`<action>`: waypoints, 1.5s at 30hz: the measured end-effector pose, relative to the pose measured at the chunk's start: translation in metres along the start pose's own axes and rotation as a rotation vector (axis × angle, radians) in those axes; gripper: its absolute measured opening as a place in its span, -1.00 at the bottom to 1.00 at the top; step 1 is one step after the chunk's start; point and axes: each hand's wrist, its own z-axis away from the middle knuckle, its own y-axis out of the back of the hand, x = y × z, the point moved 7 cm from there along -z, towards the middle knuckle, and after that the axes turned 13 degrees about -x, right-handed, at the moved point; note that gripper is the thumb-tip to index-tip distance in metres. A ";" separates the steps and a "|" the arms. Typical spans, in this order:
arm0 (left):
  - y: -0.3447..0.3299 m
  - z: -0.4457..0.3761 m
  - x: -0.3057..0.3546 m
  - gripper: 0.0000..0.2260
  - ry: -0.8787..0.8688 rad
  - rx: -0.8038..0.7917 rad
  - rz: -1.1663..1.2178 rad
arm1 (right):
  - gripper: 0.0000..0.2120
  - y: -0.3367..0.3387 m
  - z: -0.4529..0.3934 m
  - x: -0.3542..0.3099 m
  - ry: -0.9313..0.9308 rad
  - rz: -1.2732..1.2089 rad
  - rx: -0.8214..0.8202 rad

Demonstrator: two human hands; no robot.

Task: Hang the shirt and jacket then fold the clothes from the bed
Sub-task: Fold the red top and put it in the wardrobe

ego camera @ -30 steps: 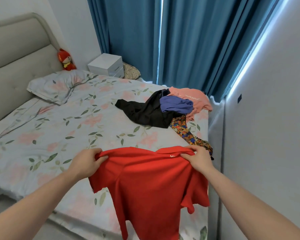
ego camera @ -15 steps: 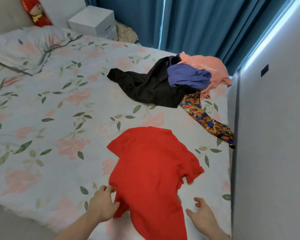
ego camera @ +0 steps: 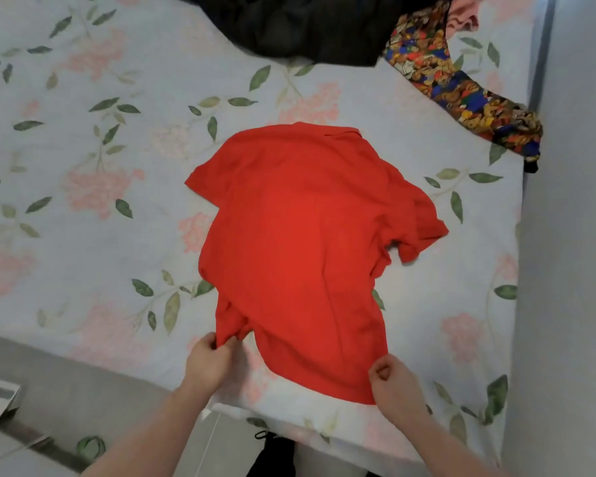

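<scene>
A red short-sleeved shirt [ego camera: 300,242] lies spread on the floral bed sheet [ego camera: 83,187], collar at the far end, hem toward me at the bed's near edge. My left hand [ego camera: 210,363] pinches the hem's bunched left corner. My right hand [ego camera: 393,380] is closed on the hem's right corner. The right sleeve is rumpled and folded under itself.
A black garment [ego camera: 300,29], a multicoloured patterned garment [ego camera: 461,91] and a bit of pink cloth [ego camera: 461,15] lie at the far side of the bed. A grey wall [ego camera: 572,235] runs along the right. Grey floor [ego camera: 49,390] lies at lower left.
The shirt went from held up in the air to lying flat on the bed. Both hands moved from its shoulders down to the hem corners, and the view tilted down and closer.
</scene>
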 end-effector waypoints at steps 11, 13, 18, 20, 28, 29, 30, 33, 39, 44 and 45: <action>0.060 0.058 -0.078 -0.76 0.011 0.045 -0.264 | -0.85 -0.012 0.042 0.017 -0.103 0.124 -0.186; 0.065 0.061 -0.091 -0.77 0.035 0.042 -0.288 | -0.85 -0.021 0.056 0.032 -0.139 0.178 -0.254; 0.077 0.051 -0.107 -0.87 0.138 -0.109 -0.507 | -0.85 -0.010 0.057 0.067 -0.255 0.236 -0.163; 0.090 0.035 -0.093 -0.80 0.147 -0.121 -0.515 | -0.64 0.005 0.050 0.045 -0.187 0.252 -0.105; 0.124 -0.040 0.086 -0.58 -0.151 0.047 -0.510 | -0.13 0.053 -0.012 -0.103 0.006 0.143 0.095; 0.124 -0.050 0.108 -0.55 -0.165 0.064 -0.496 | -0.07 0.056 -0.021 -0.118 -0.012 0.160 0.101; 0.125 -0.059 0.129 -0.53 -0.178 0.084 -0.482 | -0.01 0.058 -0.033 -0.129 -0.032 0.160 0.111; 0.131 -0.089 0.180 -0.48 -0.213 0.150 -0.399 | 0.19 0.061 -0.063 -0.136 -0.163 0.081 0.106; 0.144 -0.148 0.229 -0.25 -0.223 0.242 -0.398 | 0.43 0.047 -0.092 -0.112 -0.354 0.271 0.085; 0.133 -0.180 0.235 -0.30 -0.265 0.241 -0.655 | 0.48 0.047 -0.103 -0.111 -0.461 0.347 -0.094; 0.132 -0.183 0.235 -0.30 -0.245 0.241 -0.669 | 0.49 0.048 -0.103 -0.112 -0.468 0.349 -0.121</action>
